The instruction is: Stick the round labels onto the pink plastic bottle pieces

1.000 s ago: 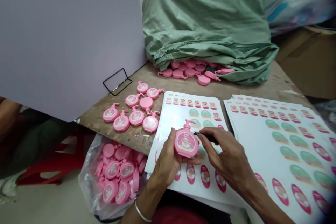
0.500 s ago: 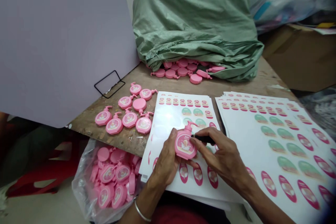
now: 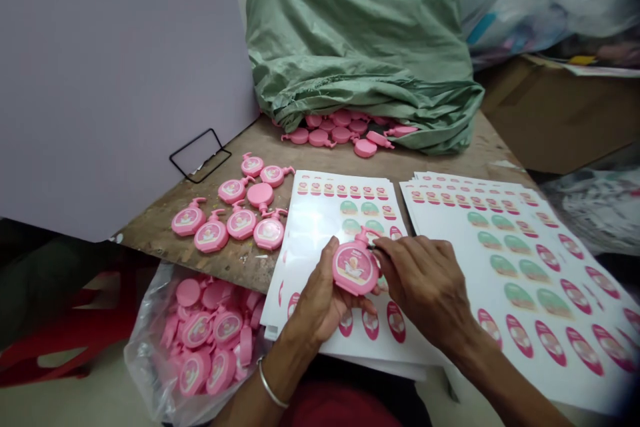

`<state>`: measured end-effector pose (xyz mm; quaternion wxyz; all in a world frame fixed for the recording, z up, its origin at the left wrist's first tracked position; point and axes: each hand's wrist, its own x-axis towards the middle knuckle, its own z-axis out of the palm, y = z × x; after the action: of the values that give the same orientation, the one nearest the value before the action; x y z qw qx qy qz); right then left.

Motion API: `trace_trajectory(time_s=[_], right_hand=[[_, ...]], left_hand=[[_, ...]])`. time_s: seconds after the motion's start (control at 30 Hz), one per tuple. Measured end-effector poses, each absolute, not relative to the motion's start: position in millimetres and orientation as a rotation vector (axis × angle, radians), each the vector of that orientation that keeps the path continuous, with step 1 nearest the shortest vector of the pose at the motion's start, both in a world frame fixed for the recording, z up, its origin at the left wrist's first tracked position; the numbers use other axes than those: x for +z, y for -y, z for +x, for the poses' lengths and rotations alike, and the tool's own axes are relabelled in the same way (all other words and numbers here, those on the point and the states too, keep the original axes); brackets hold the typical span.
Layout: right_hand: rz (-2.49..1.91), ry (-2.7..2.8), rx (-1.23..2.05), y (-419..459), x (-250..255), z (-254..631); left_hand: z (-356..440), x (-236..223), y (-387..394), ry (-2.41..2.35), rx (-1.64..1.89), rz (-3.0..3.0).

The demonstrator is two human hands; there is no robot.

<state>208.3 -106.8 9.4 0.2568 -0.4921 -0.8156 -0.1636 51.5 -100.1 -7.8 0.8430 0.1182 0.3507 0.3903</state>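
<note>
My left hand [image 3: 317,300] grips a small pink pump bottle [image 3: 354,275] upright over the sticker sheets. A round label with a pictured figure covers the bottle's front. My right hand [image 3: 427,280] is closed at the bottle's upper right, by the pump neck. In its fingers is a slim black tool [image 3: 372,247], mostly hidden, so its kind does not show. Beneath both hands lies a stack of white sticker sheets [image 3: 311,227] printed with pink ovals, green domes and small logos. To the left, several pink pump bottles [image 3: 241,221] lie on the table, most with labels facing up.
A second stack of sticker sheets [image 3: 450,233] lies on the right. At the back, a green sack [image 3: 360,20] spills pink bottles [image 3: 342,135]. A clear plastic bag [image 3: 145,353] of bottles hangs below the table's left edge. A grey panel [image 3: 115,80] with a black wire frame [image 3: 201,155] stands left.
My right hand has turned over and moved up to the bottle's neck, hiding most of the black tool. My left hand keeps hold of the bottle. The whole view has shifted slightly.
</note>
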Motion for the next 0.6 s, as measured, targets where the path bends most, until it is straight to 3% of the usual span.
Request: trace_trajectory(time_s=[0.27,0.47,0.6], right_hand=[[-1.537,1.869,0.236,84.5,-40.4,234.3],[-1.417,1.903,-0.016,90.0,-32.2,223.2],[-1.273,1.893,0.079,110.4,-5.9,203.9]], left_hand=[[50.1,-8.2,101.6,-0.725,0.826,0.255],[50.1,-12.2,103.1,-0.781,0.852,0.301],[52.3,-15.5,103.6,-0.798,0.876,0.315]])
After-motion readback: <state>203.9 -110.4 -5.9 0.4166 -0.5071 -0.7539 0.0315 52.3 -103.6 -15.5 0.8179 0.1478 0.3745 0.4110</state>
